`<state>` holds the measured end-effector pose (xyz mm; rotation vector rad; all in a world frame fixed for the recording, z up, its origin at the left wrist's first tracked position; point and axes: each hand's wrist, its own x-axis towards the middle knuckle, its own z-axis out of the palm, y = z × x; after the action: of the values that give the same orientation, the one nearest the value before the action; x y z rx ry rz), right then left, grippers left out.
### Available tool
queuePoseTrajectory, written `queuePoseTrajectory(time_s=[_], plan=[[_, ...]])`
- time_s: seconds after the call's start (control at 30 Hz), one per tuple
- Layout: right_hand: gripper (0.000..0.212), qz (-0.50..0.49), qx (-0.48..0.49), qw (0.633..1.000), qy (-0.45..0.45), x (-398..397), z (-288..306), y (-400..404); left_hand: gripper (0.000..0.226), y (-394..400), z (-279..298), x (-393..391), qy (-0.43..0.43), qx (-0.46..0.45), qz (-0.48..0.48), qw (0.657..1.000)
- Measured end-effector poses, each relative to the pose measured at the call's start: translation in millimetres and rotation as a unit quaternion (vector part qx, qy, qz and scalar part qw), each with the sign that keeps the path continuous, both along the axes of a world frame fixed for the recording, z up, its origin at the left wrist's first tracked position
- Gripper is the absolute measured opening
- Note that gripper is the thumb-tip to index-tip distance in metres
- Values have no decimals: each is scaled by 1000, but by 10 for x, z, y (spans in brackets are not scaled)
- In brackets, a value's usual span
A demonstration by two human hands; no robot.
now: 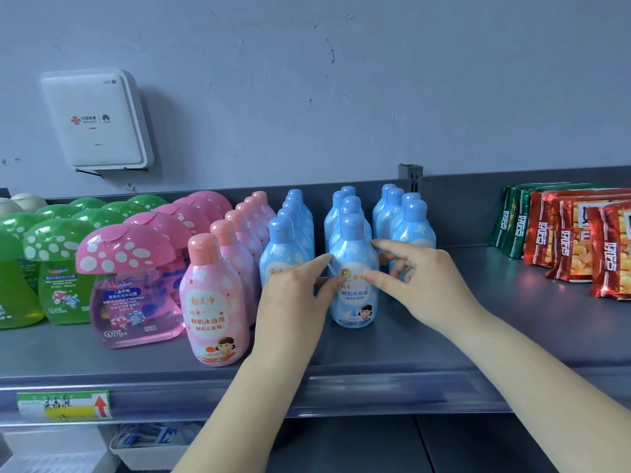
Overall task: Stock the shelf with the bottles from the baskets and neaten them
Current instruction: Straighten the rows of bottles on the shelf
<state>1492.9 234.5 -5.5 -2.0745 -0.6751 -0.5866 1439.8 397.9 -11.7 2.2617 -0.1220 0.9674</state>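
On the grey shelf (392, 349) stand three rows of blue bottles. The front bottle of the middle row (353, 268) is upright, and both my hands are on it. My left hand (293, 295) touches its left side with thumb and fingertips. My right hand (420, 285) pinches its right side, thumb on the label and forefinger near the shoulder. A row of pink bottles (213, 302) stands to the left, with the left blue row (283, 250) partly hidden behind my left hand. The right blue row (409, 220) stands behind my right hand.
Pink mushroom-cap bottles (136, 285) and green ones (58, 268) fill the shelf's left part. Red and green snack packets (577, 240) lean at the right. A white box (99, 117) hangs on the wall. A white basket (150, 445) sits below the shelf.
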Motion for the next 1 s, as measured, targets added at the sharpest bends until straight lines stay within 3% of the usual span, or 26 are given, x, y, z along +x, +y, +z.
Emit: queuePoseTrajectory(time_s=[0.47, 0.63, 0.8, 1.0], plan=[[48, -6, -30, 1000, -3, -13, 34, 16, 9, 71, -15, 11, -68, 38, -5, 997], [35, -16, 2, 1000, -23, -4, 164, -43, 16, 112, 247, -3, -169, 90, -2, 981], [21, -52, -4, 998, -37, 45, 381, -72, 31, 147, 593, 130, -87, 173, 39, 980], [32, -65, -130, 989, 9, 187, 562, 15, 20, 117, 908, 360, 37, 265, 67, 961]])
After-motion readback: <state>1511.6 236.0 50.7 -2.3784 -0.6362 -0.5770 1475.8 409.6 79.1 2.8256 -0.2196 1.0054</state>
